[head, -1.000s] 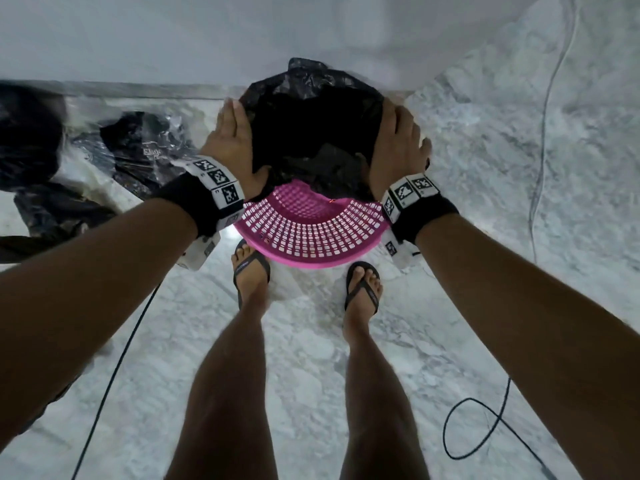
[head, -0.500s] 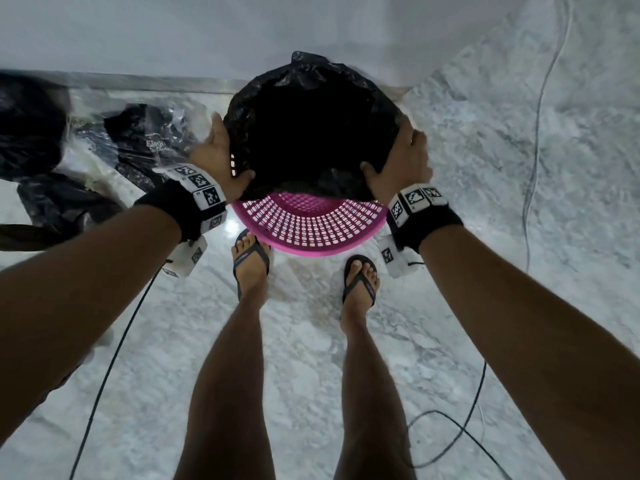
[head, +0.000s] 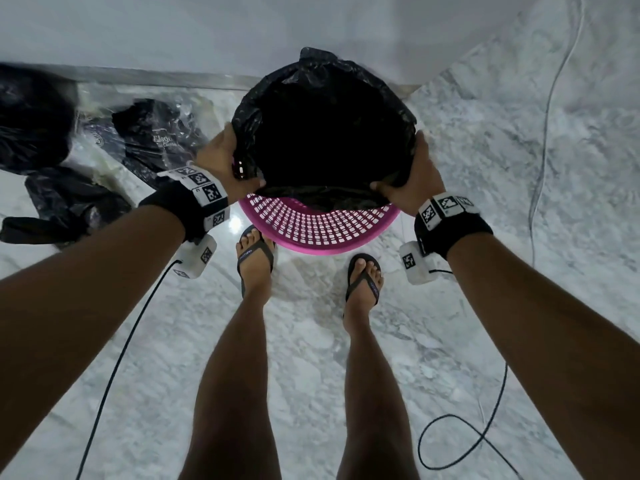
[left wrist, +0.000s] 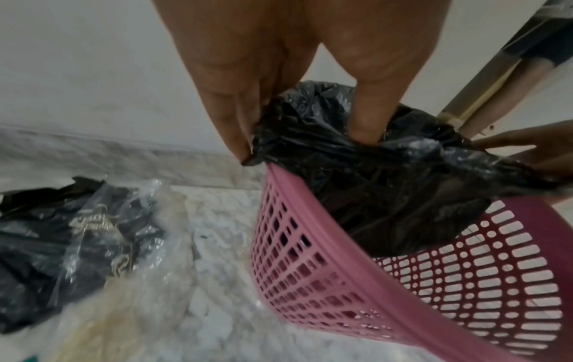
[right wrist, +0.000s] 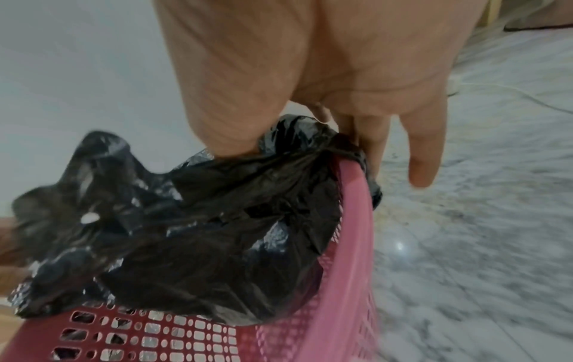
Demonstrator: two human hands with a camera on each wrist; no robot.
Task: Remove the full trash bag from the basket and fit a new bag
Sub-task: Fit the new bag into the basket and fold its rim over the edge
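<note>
Head view puts the black bag (head: 325,140) at upper centre, its mouth spread wide over the pink basket (head: 317,230), which stands on the floor just ahead of my feet. I judge this the new bag, being fitted: the far and side edges already lap over the rim, while the near rim at frame centre is bare pink. My left hand (head: 221,161) has its grip clamped on the bag's left edge, fingers outside and thumb inside, as the left wrist view shows; my right hand (head: 412,181) pinches the right edge the same way, one finger hanging free beyond the rim. Holding both sides at once keeps the mouth stretched so it can be drawn down over the near rim. Left of the basket lie dark bags (head: 31,123) and a clear plastic packet (head: 156,140), near the white wall (head: 173,29). Cables (head: 464,441) trail across the grey marble floor (head: 519,168).
</note>
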